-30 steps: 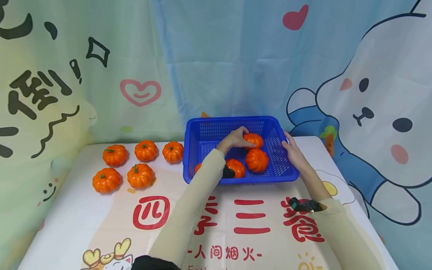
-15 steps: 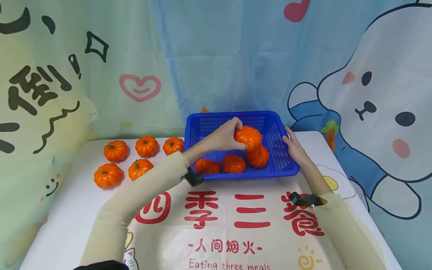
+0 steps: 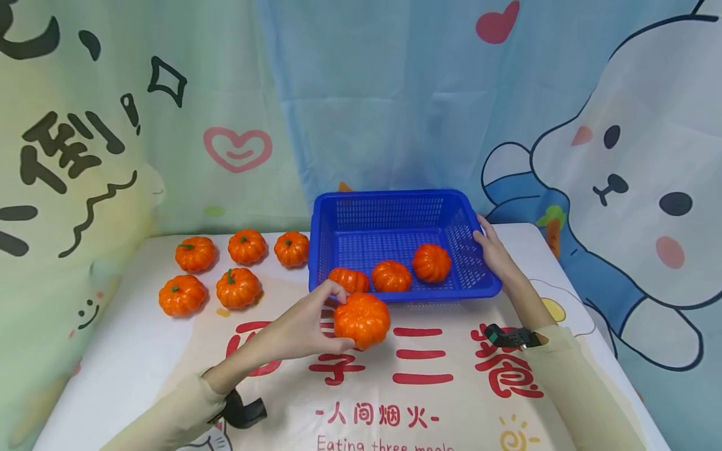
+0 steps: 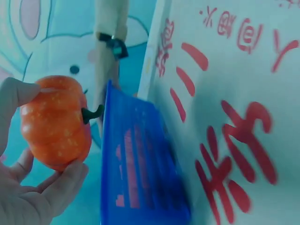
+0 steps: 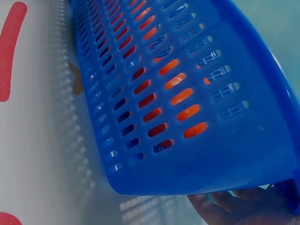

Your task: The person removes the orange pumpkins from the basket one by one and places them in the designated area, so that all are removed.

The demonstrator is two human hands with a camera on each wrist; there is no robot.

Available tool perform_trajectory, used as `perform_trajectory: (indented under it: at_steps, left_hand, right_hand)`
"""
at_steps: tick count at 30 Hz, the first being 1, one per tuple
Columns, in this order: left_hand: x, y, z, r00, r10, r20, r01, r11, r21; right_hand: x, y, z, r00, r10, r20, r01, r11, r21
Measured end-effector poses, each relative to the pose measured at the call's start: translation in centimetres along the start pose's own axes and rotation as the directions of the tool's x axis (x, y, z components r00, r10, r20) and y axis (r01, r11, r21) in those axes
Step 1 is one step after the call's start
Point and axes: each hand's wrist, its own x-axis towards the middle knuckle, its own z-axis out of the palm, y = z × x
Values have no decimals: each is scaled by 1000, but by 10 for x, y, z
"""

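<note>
My left hand (image 3: pixel 307 324) grips a small orange pumpkin (image 3: pixel 363 321) between thumb and fingers, in front of the blue basket's near rim. In the left wrist view that pumpkin (image 4: pixel 57 123) shows its dark green stem pointing toward the basket (image 4: pixel 140 154). The blue plastic basket (image 3: pixel 395 195) stands at the back of the table, with three pumpkins (image 3: pixel 432 263) along its near side. My right hand (image 3: pixel 496 255) holds the basket's right rim; in the right wrist view its fingers (image 5: pixel 225 206) are partly hidden behind the basket wall (image 5: pixel 225 154).
Several more pumpkins (image 3: pixel 239 288) sit on the table left of the basket, in two loose rows. A printed cloth (image 3: pixel 423 394) covers the table in front. A patterned curtain (image 3: pixel 372 125) hangs directly behind the basket.
My left hand has lifted one pumpkin out of the basket and carried it left and toward me, past the near rim. The right hand has stayed at the basket's right side.
</note>
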Motion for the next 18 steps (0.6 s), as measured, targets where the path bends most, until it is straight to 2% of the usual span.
perform_trajectory:
  at_steps: [5,10,18]
  left_hand:
    - [-21,-11,-14,996,-25,-83,35,991,131]
    - [-32,-18,-28,985,-88,-151,122,964,237]
    - [-45,-41,-48,964,-87,-253,155,952,264]
  right_hand:
    - [0,0,-2,1000,-5,-9,5,1000,-4]
    - [1,2,1,1000,2,7,-2,1000,-7]
    - [3,4,4,1000,-6,9,6,1000,-9]
